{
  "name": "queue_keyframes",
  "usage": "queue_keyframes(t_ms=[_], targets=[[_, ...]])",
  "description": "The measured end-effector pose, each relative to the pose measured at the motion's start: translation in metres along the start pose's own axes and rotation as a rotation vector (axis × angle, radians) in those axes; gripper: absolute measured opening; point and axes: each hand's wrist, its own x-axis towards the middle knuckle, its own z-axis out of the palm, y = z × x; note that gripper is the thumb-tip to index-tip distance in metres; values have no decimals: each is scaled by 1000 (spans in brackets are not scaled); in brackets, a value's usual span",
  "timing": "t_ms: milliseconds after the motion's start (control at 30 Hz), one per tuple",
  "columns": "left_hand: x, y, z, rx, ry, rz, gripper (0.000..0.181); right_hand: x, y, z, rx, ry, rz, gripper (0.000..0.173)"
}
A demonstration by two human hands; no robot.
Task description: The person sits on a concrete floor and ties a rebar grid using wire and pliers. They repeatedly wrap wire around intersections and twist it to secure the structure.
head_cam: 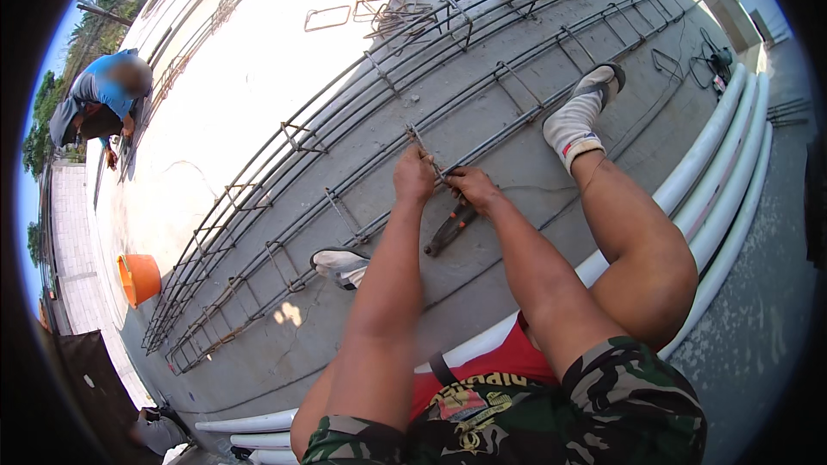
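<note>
A long, narrow rebar cage point(362, 175) with steel stirrups lies on the concrete floor before me. My left hand point(414, 172) is closed around a stirrup point(423, 142) near the middle of this cage. At the stirrup's lower end, where it meets the near bars, the fingers of my right hand point(471, 187) pinch together; what lies between them is too small to tell. Under and beside my right hand rests a dark hand tool with orange marks point(450, 229), its exact kind unclear and its upper end hidden by the hand.
Beyond lies a second rebar cage point(362, 84), with loose stirrups point(394, 10) past it. White pipes point(717, 206) run behind my legs. An orange bucket point(139, 279) stands at left. A co-worker point(106, 93) bends over bars at far left; another person point(158, 433) is at lower left. A corded power tool point(720, 58) lies at right.
</note>
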Motion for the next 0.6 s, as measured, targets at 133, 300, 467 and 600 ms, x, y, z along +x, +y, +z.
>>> queue_keyframes(t_ms=[133,300,467,600], targets=[[5,13,-18,-140,-63,-11,20,-4,7,-9,-68,95,-75,27],[2,-11,-14,-754,-83,-148,18,-12,-4,9,-266,135,-153,27],[-10,-1,-18,-815,-155,-208,14,-21,-12,8,-381,168,-180,28],[-17,-11,-19,-782,-177,-170,14,-24,-17,14,-449,169,-222,30]])
